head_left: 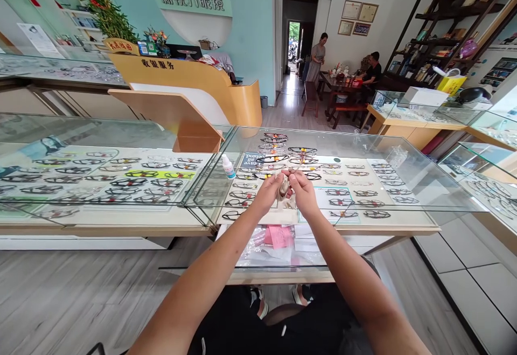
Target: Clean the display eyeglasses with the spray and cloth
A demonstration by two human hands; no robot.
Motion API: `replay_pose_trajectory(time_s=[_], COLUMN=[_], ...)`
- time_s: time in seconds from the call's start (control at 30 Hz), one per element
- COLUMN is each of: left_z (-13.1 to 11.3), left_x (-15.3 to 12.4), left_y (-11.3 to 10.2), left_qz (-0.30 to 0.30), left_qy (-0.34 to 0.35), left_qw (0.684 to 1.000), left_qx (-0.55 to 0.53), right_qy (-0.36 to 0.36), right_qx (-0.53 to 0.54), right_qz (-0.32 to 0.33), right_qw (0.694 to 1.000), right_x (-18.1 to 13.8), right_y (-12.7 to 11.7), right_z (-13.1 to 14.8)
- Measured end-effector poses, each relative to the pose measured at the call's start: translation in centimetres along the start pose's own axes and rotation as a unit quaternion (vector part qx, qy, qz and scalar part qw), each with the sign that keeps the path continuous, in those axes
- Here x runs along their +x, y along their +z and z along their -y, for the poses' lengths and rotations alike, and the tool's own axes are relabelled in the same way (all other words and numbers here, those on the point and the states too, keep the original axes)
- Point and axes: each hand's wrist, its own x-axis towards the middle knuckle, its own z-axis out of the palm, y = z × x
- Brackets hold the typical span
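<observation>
My left hand [270, 190] and my right hand [301, 189] meet above the glass display counter [407, 182], both pinched on a beige cloth [284, 191] that hangs between them. A thin pair of glasses [297, 166] seems to stick up out of the cloth, held with it by the right fingers. A small white dropper bottle [228, 166] with a blue cap stands on the glass just left of my left hand. Rows of eyeglass frames [359, 193] lie under the glass below my hands.
A second glass case [100, 177] of frames runs to the left. A lower shelf with pink paper [280, 235] and plastic bags sits near my knees. A yellow reception desk [189, 83] stands behind. Two people are at a table [343, 83] far back right.
</observation>
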Motion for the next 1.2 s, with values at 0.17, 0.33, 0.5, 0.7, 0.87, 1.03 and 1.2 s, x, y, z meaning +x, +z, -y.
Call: replay_pose_trajectory(time_s=[0.17,0.33,0.5,0.7,0.87,1.03,1.2], left_z=[0.1,0.2,-0.2,0.8,1.6,1.6,-1.7], left_x=[0.1,0.6,0.4,-0.6,-0.6,-0.1,-0.3], left_y=[-0.4,-1.4,-1.5,-0.7,-0.7,-1.3,-1.6], left_qz=[0.0,-0.053,-0.036,-0.013,0.032,0.041,-0.016], left_qy=[0.029,0.069,0.149,0.162,0.197,0.228,0.296], left_qw=[0.999,0.991,0.943,0.858,0.8,0.761,0.762], left_qx=[0.024,0.097,0.295,0.487,0.566,0.606,0.575], right_qy=[-0.02,-0.008,-0.016,-0.027,-0.038,-0.036,-0.037], right_qx=[0.018,0.062,0.111,0.103,0.054,0.032,0.033], right_qz=[-0.041,-0.095,-0.12,-0.12,-0.116,-0.086,-0.008], right_qw=[0.999,0.994,0.986,0.987,0.991,0.995,0.999], right_x=[0.5,1.3,1.7,1.6,1.7,1.3,0.7], right_y=[-1.2,-2.9,-3.6,-3.9,-4.3,-4.1,-4.7], right_z=[0.3,0.7,1.1,1.3,1.8,3.5,7.8])
